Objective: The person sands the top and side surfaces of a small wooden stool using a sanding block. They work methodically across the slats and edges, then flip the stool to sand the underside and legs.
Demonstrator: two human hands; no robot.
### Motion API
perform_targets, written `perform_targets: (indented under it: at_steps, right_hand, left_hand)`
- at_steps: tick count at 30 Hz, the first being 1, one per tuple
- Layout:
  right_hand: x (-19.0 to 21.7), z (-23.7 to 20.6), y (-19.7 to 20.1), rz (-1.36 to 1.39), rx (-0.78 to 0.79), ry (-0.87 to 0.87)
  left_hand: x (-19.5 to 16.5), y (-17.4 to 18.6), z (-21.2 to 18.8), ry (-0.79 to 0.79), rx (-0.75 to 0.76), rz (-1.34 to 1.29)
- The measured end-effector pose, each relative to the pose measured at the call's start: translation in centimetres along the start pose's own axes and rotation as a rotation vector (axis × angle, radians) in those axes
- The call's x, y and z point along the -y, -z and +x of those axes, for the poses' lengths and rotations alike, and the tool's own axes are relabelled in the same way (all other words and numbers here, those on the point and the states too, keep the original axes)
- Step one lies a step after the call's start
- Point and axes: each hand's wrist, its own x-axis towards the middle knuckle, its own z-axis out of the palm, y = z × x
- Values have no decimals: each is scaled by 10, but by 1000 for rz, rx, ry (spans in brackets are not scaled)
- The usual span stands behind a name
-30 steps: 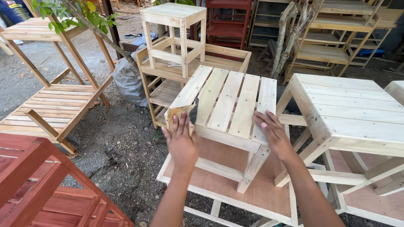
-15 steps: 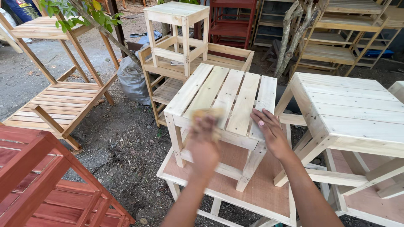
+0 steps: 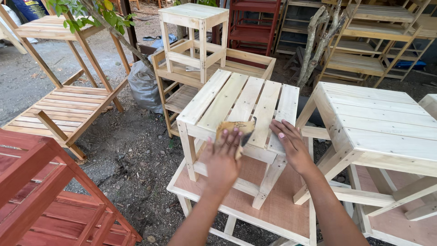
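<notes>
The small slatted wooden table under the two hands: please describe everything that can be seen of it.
The small slatted table is pale, unpainted wood: four wide slats on top with narrow gaps, square legs and cross rails below. It stands tilted on a low plywood-topped platform. The left hand presses a piece of sandpaper on its near edge; the right hand rests flat on the near right corner. A larger pale table stands close at its right.

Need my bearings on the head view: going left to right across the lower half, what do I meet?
Red-stained wooden rack → left hand pressing a sandpaper piece on the slatted stool → right hand on the stool's near edge → bare wooden table.
</notes>
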Motion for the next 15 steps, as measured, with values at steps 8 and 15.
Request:
perform_targets:
  at_steps: [8, 15]
  right_hand:
    - [1, -1, -3, -37, -7, 0]
    - [-9, 0, -2, 58, -37, 122]
  left_hand:
    - [-10, 1, -2, 134, -54, -91]
    - [-43, -20, -14, -142, 1, -221]
